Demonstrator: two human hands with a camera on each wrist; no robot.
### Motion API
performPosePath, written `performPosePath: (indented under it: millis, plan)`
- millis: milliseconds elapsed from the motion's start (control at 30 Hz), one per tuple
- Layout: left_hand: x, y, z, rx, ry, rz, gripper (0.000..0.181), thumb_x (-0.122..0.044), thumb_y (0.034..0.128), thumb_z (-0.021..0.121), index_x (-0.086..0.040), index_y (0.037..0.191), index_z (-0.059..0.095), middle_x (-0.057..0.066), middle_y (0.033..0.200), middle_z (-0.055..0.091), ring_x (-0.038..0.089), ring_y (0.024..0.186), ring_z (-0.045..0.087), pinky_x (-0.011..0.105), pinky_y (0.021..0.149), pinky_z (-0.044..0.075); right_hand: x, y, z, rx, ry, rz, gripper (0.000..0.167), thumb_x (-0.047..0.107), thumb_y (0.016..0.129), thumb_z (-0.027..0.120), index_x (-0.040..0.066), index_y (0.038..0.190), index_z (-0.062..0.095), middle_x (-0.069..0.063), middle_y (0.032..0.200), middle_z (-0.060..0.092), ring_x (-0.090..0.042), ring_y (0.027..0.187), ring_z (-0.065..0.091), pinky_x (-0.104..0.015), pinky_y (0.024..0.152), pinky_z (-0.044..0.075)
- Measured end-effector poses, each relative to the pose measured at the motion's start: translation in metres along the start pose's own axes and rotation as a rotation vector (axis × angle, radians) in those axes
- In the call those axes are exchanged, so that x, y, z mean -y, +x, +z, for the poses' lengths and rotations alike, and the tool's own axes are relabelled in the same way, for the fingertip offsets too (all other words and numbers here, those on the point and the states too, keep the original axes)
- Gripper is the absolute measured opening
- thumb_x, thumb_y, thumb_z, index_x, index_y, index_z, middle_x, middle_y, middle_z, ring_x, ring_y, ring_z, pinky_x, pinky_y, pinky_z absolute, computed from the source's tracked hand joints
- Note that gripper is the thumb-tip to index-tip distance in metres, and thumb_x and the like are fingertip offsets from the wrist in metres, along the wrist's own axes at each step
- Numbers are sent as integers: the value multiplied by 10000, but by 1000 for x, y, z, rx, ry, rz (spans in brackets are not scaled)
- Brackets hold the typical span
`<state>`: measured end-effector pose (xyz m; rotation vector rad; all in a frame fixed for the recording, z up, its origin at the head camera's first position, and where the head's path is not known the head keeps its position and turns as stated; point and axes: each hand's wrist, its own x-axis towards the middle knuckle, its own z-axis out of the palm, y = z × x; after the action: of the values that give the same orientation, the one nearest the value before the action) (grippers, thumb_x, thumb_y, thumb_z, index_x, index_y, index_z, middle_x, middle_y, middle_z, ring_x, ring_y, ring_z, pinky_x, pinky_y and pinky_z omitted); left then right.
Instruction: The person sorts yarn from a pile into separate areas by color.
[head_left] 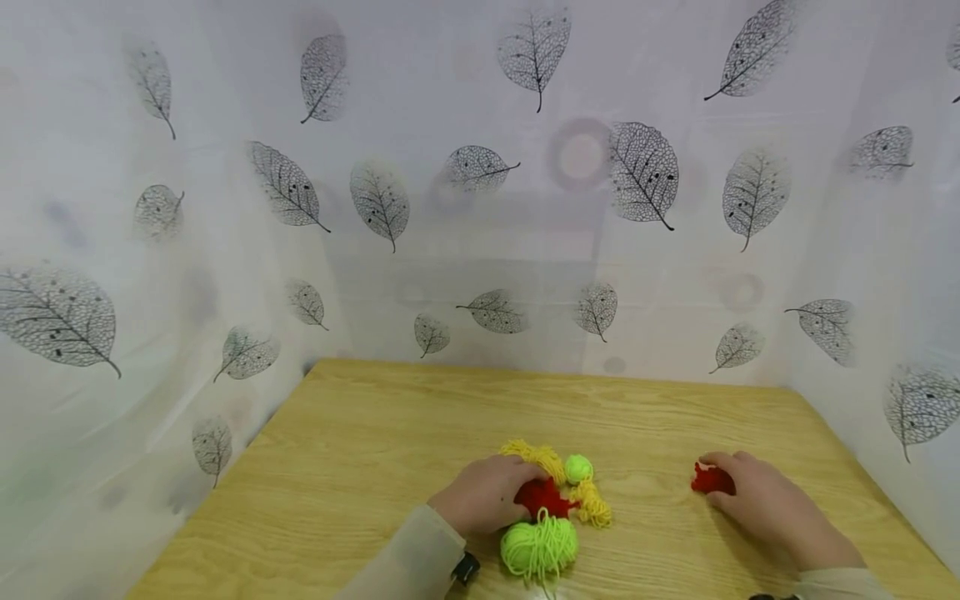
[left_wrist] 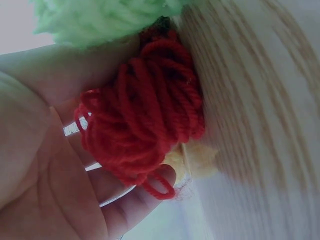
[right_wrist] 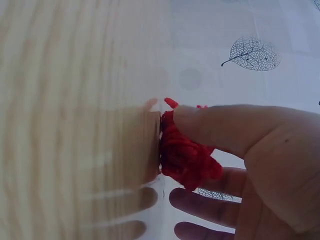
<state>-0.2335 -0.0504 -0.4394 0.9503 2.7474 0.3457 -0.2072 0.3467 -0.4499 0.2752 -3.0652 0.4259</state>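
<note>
**On the wood-grain table (head_left: pixel 360 433): left hand (head_left: pixel 491 493) gripping red skein (head_left: pixel 543 497), right hand (head_left: pixel 776 508) pinching small red bundle (head_left: pixel 712 479)**

Work is looking partway along. Grouped already: large lime-green ball (head_left: pixel 540 547) lying in front of red skein, one yellow skein (head_left: pixel 536 454) behind it, small lime-green ball (head_left: pixel 578 469) and a yellow hank (head_left: pixel 591 504) to its right. Red skein is sitting among these, against the table, with left thumb and fingers curling round it. Small red bundle is touching the table well apart to the right, thumb and fingers closing on it. Neither red piece is being let go yet; bringing that outlying bundle to the group is seeming the part left, a guess only.

Left hand is covering part of red skein in the head view; right hand is hiding much of small red bundle. Left wrist view is cutting off the green yarn at the top and blurring the yellow behind. Right index contact is staying hard to make out. Both forearms are running out of the head frame.
</note>
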Motion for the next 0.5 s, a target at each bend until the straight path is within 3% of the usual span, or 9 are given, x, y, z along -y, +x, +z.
performPosePath:
  millis: [200,300,500]
  plan:
    - [-1,-1,-1,-20,5,-4,451,-329,915,768,-315,1346,633,-130,1259,630,69,1115,595,334,921,515,-2,0,0,-36,0,18,750,404,816,823,29,1410,557,-323,1265,558,-547,1083,557,-680,841,468]
    - [0,-2,-2,-40,13,6,439,-316,910,772,-306,1329,643,-127,1232,643,65,1081,604,325,895,521,-3,-1,-1,-16,12,32,818,469,814,812,28,1440,524,-352,1329,510,-606,1141,493,-714,848,444]
    - [3,-6,-12,-122,10,10,440,-262,904,778,-238,1323,646,-95,1149,658,52,957,606,282,809,527,-4,-4,-2,3,31,44,858,519,818,795,41,1464,495,-345,1374,475,-613,1163,463,-732,846,431]
